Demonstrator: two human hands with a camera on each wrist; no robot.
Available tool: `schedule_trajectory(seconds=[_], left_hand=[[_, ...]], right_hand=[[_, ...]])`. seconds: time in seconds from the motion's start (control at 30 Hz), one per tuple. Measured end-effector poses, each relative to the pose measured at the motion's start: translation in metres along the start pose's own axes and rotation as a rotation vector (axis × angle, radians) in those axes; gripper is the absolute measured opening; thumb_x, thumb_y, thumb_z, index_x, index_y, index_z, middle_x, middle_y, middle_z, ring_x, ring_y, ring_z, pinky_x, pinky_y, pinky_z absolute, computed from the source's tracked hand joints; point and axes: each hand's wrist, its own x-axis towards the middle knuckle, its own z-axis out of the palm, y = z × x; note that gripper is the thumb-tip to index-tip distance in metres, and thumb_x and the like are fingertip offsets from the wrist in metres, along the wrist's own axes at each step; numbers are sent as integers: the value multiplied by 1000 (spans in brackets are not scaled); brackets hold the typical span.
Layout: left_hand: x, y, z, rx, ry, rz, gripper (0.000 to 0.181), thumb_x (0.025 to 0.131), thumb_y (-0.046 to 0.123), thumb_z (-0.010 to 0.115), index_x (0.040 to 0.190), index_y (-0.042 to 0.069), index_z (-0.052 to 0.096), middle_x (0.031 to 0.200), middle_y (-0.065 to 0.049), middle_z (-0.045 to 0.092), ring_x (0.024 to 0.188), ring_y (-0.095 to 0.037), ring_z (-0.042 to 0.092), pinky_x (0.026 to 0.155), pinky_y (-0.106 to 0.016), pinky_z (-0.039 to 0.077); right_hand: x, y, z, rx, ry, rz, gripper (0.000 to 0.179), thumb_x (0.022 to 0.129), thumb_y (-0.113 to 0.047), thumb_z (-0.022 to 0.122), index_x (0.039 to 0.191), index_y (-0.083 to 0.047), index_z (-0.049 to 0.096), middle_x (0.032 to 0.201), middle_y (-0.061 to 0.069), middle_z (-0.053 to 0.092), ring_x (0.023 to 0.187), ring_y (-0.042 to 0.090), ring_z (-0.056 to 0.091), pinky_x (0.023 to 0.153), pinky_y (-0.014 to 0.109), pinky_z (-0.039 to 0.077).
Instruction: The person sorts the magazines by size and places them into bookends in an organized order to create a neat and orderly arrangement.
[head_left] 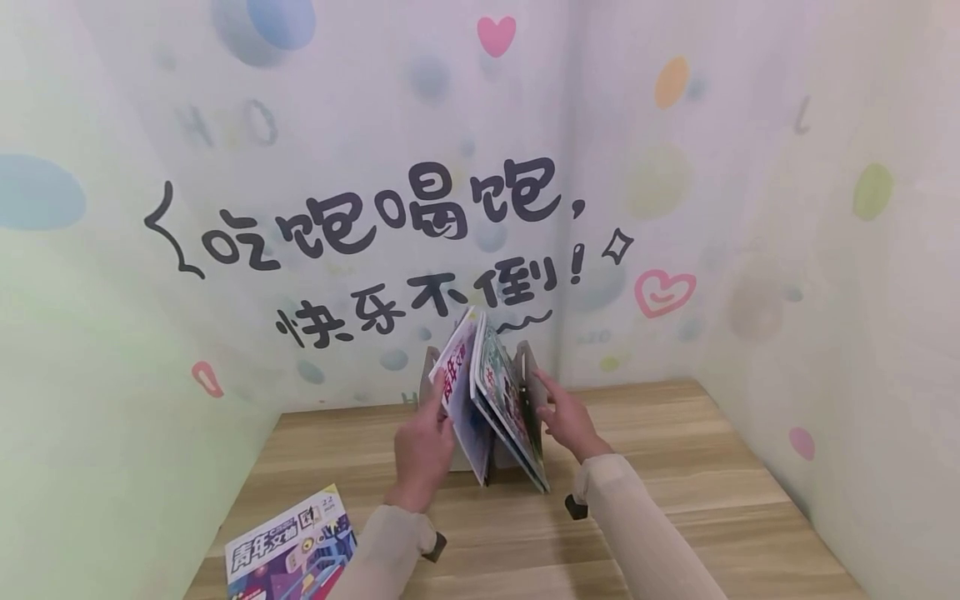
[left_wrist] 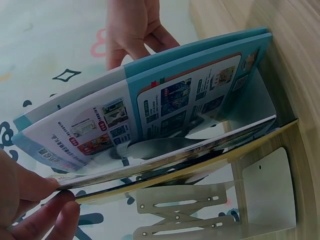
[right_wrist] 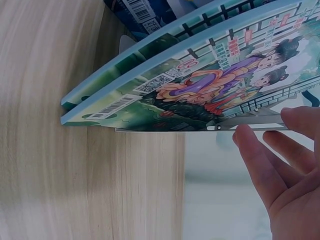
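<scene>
A grey metal expanding bookend (head_left: pixel 529 375) with a crisscross bar (left_wrist: pixel 177 217) stands on the table, several magazines leaning between its end plates. My left hand (head_left: pixel 424 446) pinches the edges of magazines on the left side, thumb on one face and fingers on the other. Beside it, magazines with blue-bordered back covers (left_wrist: pixel 175 100) lean the other way, leaving a V-shaped gap. Their front cover (right_wrist: pixel 215 85) shows drawn figures. My right hand (head_left: pixel 570 421) holds the bookend's right end plate between thumb and fingers, next to that cover.
Another magazine (head_left: pixel 288 546) with a purple and blue cover lies flat at the table's front left. The wood-grain table (head_left: pixel 675 483) meets a printed wall (head_left: pixel 750 208) at the back and sides.
</scene>
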Motion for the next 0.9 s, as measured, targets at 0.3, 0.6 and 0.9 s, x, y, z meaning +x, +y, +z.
schedule_trajectory(seconds=[0.3,0.6,0.9], left_hand=[[0,3,11,15,-58,-59,83,76,-7,74,149,15,41,75,-10,66,47,-10,32,45,-25,36],[-4,0,24,37,-76,-95,86,77,-7,74,151,16,37,80,-9,66,48,-11,35,47,-26,38],[-8,-4,35,81,-51,-68,88,72,-7,77,150,12,39,82,-10,68,49,-14,41,48,-32,42]], right_hand=[[-1,2,0,-11,11,-19,67,93,1,59,150,-26,37,133,30,52,100,38,63,59,32,56],[0,2,0,-10,14,-5,67,93,1,59,150,-27,37,133,29,52,102,38,62,59,32,56],[0,0,0,-19,10,-7,68,93,1,59,150,-28,37,132,30,52,100,38,63,59,31,56]])
